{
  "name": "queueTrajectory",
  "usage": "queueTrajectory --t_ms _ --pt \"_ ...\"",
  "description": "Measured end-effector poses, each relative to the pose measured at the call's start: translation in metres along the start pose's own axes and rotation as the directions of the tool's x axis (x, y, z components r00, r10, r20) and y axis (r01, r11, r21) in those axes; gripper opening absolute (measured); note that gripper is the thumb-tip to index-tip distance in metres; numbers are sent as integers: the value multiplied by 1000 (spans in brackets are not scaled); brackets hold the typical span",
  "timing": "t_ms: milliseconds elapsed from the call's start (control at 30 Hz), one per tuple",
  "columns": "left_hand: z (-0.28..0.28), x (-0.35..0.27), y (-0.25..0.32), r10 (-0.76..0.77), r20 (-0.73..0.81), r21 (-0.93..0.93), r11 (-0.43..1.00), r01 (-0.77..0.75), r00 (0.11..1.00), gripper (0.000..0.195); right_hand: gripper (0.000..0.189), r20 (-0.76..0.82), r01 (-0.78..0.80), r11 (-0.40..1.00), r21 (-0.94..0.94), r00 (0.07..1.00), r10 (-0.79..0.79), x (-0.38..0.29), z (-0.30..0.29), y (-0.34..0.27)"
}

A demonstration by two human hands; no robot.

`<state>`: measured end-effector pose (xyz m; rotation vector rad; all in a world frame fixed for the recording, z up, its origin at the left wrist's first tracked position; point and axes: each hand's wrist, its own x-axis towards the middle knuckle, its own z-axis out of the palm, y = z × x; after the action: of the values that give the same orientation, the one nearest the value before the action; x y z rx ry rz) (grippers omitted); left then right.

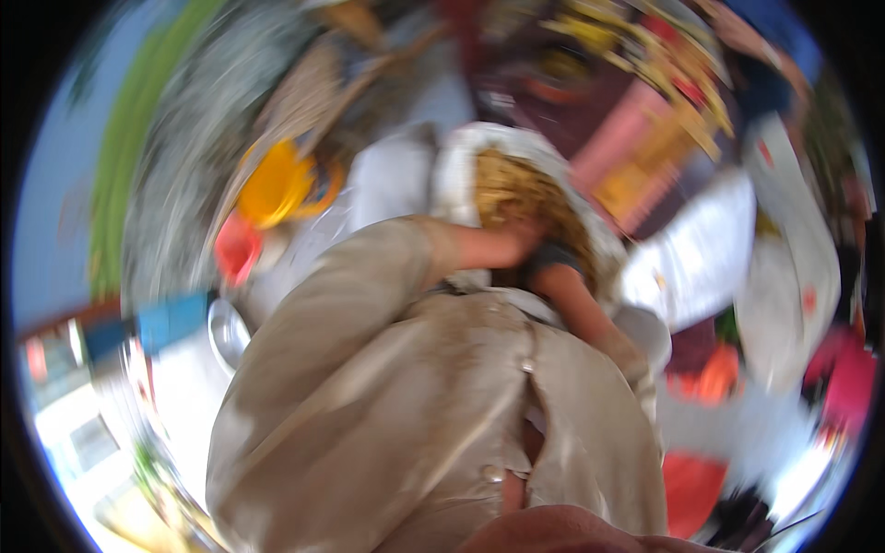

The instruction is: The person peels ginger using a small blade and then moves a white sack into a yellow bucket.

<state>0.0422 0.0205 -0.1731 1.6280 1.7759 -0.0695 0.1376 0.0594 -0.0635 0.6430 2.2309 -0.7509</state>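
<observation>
The whole view is blurred by motion. Before me a white sack [460,166] stands with its mouth wide, holding golden-brown loose pieces [511,186] too smeared to identify. My left hand [515,242] reaches across the sack's mouth, its fingers blurred against the pieces; its grip is not readable. My right forearm comes up from the lower right to the same opening. Around my right hand [553,266] is something dark grey, either a glove or a held object; I cannot tell which. My beige buttoned shirt fills the lower middle.
Left of the sack are a yellow container [276,183], a red container [237,249] and a metal bowl [228,335]. Pink and yellow packets [636,145] lie at the upper right. White sacks [691,256] stand on the right. Another person's arm [750,38] shows at the upper right.
</observation>
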Motion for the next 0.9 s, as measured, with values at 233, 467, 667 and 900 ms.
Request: queueTrajectory --t_ms 233,467,667,900 --pt "-120 -105 57 446 -51 229 876 -425 893 39 66 -141 -235 972 10 962 234 -24 10 -4" --pt "-184 -174 -106 -84 -993 -106 941 -321 82 41 75 -134 -351 936 -18 929 346 -23 15 -11" --pt "-123 -201 -313 -901 -432 -873 425 -242 -23 65 67 -145 -261 959 -108 959 244 -9 17 -6" --pt "-102 -226 -370 -825 -517 -735 564 376 228 61 49 -171 -200 956 -213 971 165 2 19 7"
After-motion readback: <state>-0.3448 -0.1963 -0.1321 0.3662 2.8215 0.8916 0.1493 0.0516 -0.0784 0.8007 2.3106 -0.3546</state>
